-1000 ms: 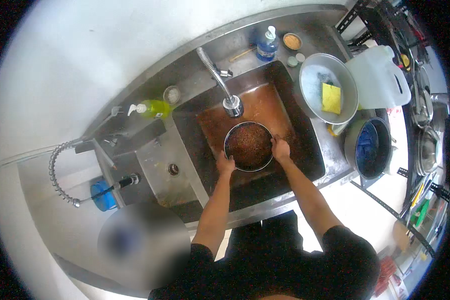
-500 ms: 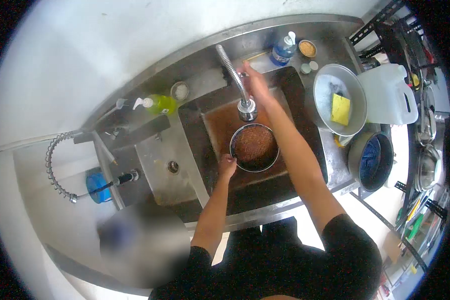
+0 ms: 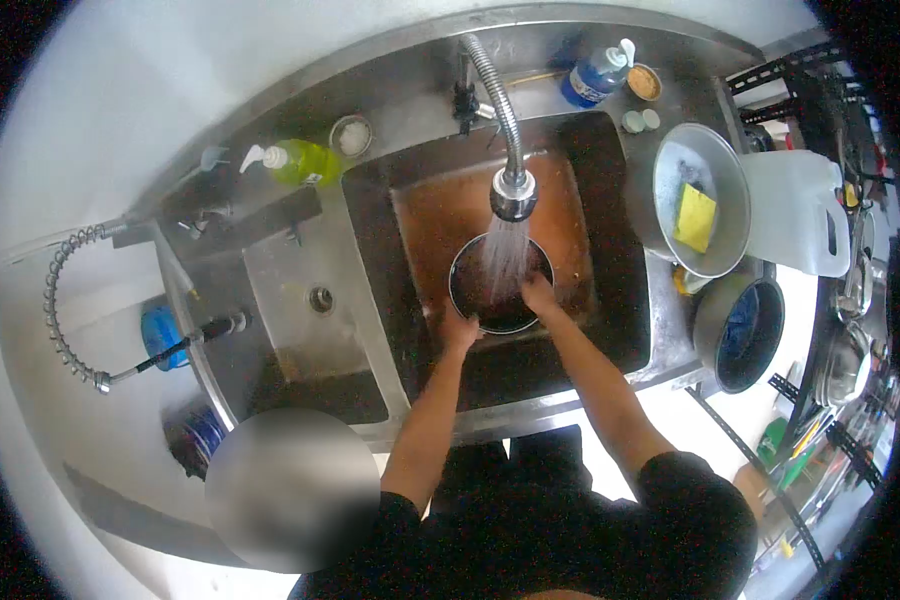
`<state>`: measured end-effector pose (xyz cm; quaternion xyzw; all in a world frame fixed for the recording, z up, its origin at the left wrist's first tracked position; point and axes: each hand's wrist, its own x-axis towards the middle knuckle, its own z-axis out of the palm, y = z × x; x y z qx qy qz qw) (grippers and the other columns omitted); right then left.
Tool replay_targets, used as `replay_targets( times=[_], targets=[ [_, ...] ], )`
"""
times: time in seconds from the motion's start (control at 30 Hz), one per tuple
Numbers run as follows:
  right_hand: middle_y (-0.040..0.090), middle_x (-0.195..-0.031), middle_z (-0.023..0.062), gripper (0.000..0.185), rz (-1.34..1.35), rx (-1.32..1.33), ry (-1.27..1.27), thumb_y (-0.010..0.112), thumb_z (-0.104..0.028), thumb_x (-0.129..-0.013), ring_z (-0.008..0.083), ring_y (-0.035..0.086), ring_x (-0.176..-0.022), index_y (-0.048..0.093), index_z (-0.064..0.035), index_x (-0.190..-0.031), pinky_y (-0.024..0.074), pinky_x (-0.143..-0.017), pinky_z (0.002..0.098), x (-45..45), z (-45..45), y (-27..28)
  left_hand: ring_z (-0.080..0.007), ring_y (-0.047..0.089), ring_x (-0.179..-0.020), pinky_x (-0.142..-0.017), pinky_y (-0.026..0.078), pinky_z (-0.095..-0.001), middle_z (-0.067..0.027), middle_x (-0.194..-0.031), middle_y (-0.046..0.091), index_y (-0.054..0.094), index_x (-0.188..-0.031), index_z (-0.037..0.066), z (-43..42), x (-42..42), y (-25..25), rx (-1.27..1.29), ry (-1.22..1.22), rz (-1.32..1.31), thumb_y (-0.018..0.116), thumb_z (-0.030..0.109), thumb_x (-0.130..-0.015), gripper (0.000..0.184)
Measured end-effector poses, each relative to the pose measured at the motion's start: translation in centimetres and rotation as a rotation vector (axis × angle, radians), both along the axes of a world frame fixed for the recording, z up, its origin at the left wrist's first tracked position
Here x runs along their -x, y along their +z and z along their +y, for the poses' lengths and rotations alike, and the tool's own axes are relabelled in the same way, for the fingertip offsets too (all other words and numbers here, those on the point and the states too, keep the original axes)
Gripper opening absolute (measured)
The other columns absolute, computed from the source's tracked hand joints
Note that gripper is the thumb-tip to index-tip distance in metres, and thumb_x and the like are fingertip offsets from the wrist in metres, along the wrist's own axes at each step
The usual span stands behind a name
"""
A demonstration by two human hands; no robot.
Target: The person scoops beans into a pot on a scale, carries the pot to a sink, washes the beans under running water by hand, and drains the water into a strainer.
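A round dark pan with a pale rim (image 3: 470, 318) is in the large sink (image 3: 610, 270), which holds brownish water. Water sprays into the pan from the flexible faucet (image 3: 514, 192) just above it. My left hand (image 3: 459, 328) grips the pan's lower left rim. At the right side of the pan is my right hand (image 3: 538, 293), with its fingers over the rim and partly inside; what they touch in there is hidden by the spray and too small to make out.
Right of the sink stand a metal bowl (image 3: 667, 180) with a yellow sponge (image 3: 695, 218), a pot with blue cloth (image 3: 738, 330) and a white jug (image 3: 795, 210). Behind are a blue bottle (image 3: 592, 82) and a yellow-green bottle (image 3: 305, 163). A smaller basin (image 3: 320, 340) lies left.
My right hand has come down from the faucet to the pan's right side. Water now runs from the faucet head into the pan. My left hand stays on the rim.
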<state>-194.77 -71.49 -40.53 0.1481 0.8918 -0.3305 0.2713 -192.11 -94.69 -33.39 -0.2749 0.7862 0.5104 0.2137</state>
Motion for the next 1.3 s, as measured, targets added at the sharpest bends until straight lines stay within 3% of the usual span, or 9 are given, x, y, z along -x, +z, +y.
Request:
replay_targets(
  times=[0.07, 0.33, 0.4, 0.6, 0.8, 0.97, 1.0, 1.2, 1.3],
  targets=[
    [0.068, -0.12, 0.0272, 0.06, -0.053, 0.0, -0.1, 0.06, -0.028, -0.089, 0.0473, 0.064, -0.112, 0.053, -0.0018, -0.143, 0.0513, -0.096, 0.0497, -1.5, -0.5, -2.6, -0.0422, 0.065, -0.117, -0.101, 0.05, -0.0533, -0.025, -0.126, 0.064, 0.042, -0.145, 0.008, -0.1, -4.2, -4.2, 0.386, -0.205, 0.378, 0.077, 0.011, -0.082, 0.072],
    [0.061, -0.136, 0.0273, 0.1, -0.208, -0.256, -0.403, 0.064, -0.064, -0.085, 0.0474, 0.06, -0.124, 0.038, 0.0054, -0.152, 0.0485, -0.106, 0.0521, 3.4, -6.0, 2.9, -0.0396, 0.059, -0.129, -0.111, 0.045, -0.0474, -0.0193, -0.141, 0.061, 0.045, -0.144, 0.002, -1.3, -5.6, -3.7, 0.124, -0.364, 0.088, 0.076, 0.015, -0.081, 0.071],
    [0.061, -0.136, 0.0266, 0.099, 0.104, -0.418, -0.133, 0.064, -0.064, -0.086, 0.0471, 0.06, -0.124, 0.038, 0.0052, -0.152, 0.0491, -0.105, 0.0514, 0.4, -7.2, -2.7, -0.0402, 0.06, -0.128, -0.11, 0.046, -0.048, -0.0192, -0.142, 0.061, 0.046, -0.145, 0.002, -1.4, -3.7, -0.8, 0.057, -0.325, 0.018, 0.076, 0.021, -0.083, 0.071],
    [0.071, -0.121, 0.0239, 0.061, -0.227, -0.121, -0.352, 0.064, -0.058, -0.087, 0.0428, 0.069, -0.109, 0.067, -0.0154, -0.131, 0.0548, -0.097, 0.0513, 2.1, -2.2, -3.4, -0.0367, 0.063, -0.125, -0.106, 0.049, -0.0427, -0.0238, -0.129, 0.067, 0.058, -0.135, 0.001, -0.9, 4.8, 11.4, 0.235, -0.272, -0.248, 0.076, 0.016, -0.086, 0.054],
    [0.074, -0.107, 0.0265, 0.051, -0.049, -0.029, -0.591, 0.067, -0.045, -0.089, 0.042, 0.073, -0.098, 0.075, 0.002, -0.107, 0.0582, -0.086, 0.0512, 2.9, -5.8, 0.3, -0.0291, 0.038, -0.148, -0.119, 0.031, -0.0411, -0.0182, -0.16, 0.039, 0.036, -0.157, 0.001, 3.5, 17.3, 23.7, -0.624, -0.08, 0.737, 0.058, 0.036, -0.103, 0.068],
    [0.064, -0.137, 0.0221, 0.059, -0.245, 0.425, -0.871, 0.056, -0.044, -0.097, 0.0377, 0.062, -0.123, 0.064, 0.0019, -0.132, 0.0476, -0.105, 0.0456, 4.2, -4.1, -0.7, -0.0178, 0.066, -0.101, -0.082, 0.052, -0.0299, -0.0118, -0.117, 0.068, 0.055, -0.137, 0.003, 9.0, 22.7, 32.7, -0.581, -0.322, 0.608, 0.057, 0.042, -0.106, 0.05],
    [0.067, -0.129, 0.0237, 0.054, -0.145, 0.522, -0.905, 0.057, -0.043, -0.096, 0.0384, 0.065, -0.117, 0.067, 0.0014, -0.125, 0.0503, -0.1, 0.0482, 3.9, -3.8, -2.1, -0.011, 0.061, -0.076, -0.071, 0.047, -0.0272, -0.0032, -0.082, 0.067, 0.062, -0.12, 0.004, 9.7, 22.5, 32.6, -0.364, -0.397, 0.679, 0.045, 0.038, -0.112, 0.039],
    [0.07, -0.119, 0.0252, 0.045, 0.197, 0.437, -0.488, 0.057, -0.04, -0.093, 0.0439, 0.065, -0.115, 0.069, -0.0082, -0.122, 0.0518, -0.1, 0.0549, 4.4, -3.9, -12.2, -0.0139, 0.065, -0.085, -0.079, 0.049, -0.0288, -0.0068, -0.086, 0.068, 0.061, -0.112, 0.003, 9.1, 19.8, 33.2, -0.44, -0.323, 0.546, 0.047, 0.038, -0.112, 0.037],
    [0.07, -0.121, 0.0242, 0.046, -0.091, 0.02, -0.505, 0.058, -0.037, -0.091, 0.0428, 0.065, -0.117, 0.068, -0.0083, -0.125, 0.051, -0.101, 0.0539, 7.4, -4.5, 7.2, -0.0184, 0.067, -0.102, -0.094, 0.049, -0.0322, -0.0113, -0.105, 0.073, 0.061, -0.121, 0.003, 8.0, 19.7, 32.9, -0.37, -0.29, 0.605, 0.045, 0.039, -0.111, 0.04]
  ],
)
